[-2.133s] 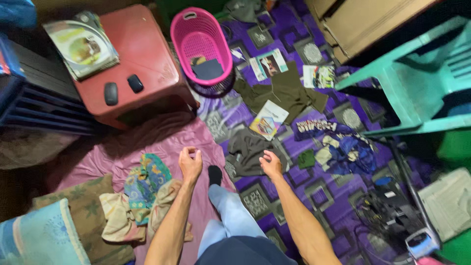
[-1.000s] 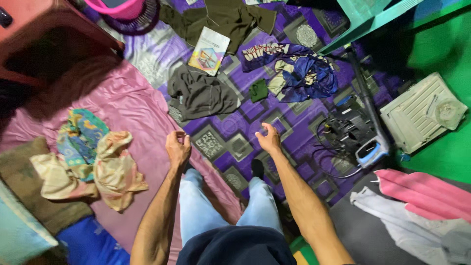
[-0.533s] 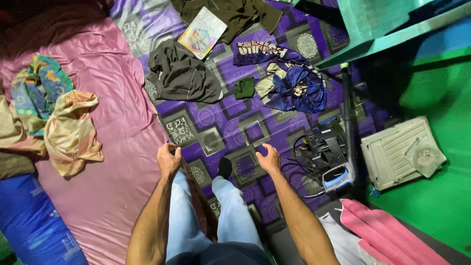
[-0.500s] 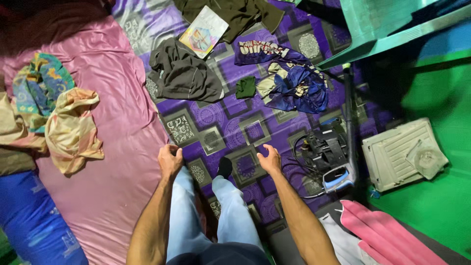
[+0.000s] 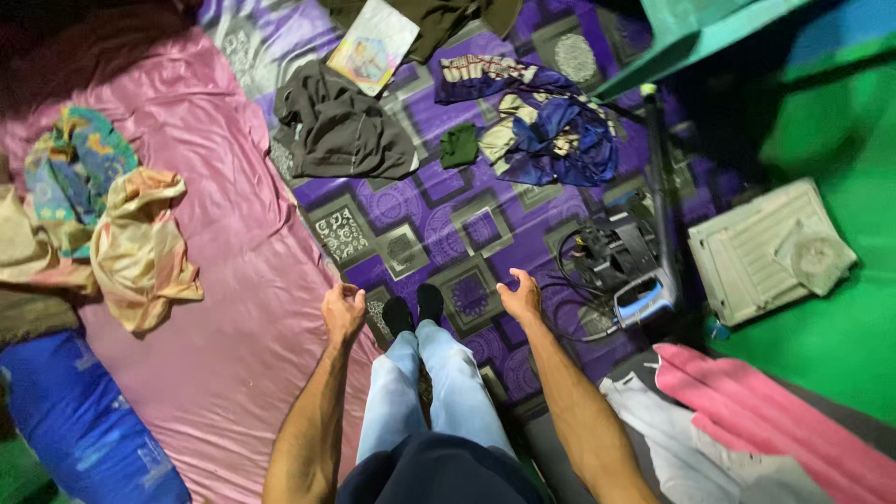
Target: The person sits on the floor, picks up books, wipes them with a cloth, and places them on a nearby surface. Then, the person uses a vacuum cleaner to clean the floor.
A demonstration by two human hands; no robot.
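Standing over a cluttered floor, the person looks down at both hands held out empty in front of the legs. At the far left of the frame a blue cushion (image 5: 79, 420) lies below a heap of patterned cloth (image 5: 103, 219) on the pink sheet (image 5: 233, 308). The left hand (image 5: 343, 311), low and centre-left, is loosely curled with its fingers drawn in, gripping nothing. Above it, in the upper middle, a dark grey garment (image 5: 341, 131) lies crumpled on the purple patterned mat (image 5: 439, 215), well apart from either hand. The right hand (image 5: 521, 297) is half open, fingers spread, also holding nothing. Further right sit a blue crumpled garment (image 5: 551, 135) and a dark appliance with cables (image 5: 621, 261). It looks like the moment between pickups; reaching any garment would call for bending forward and down.
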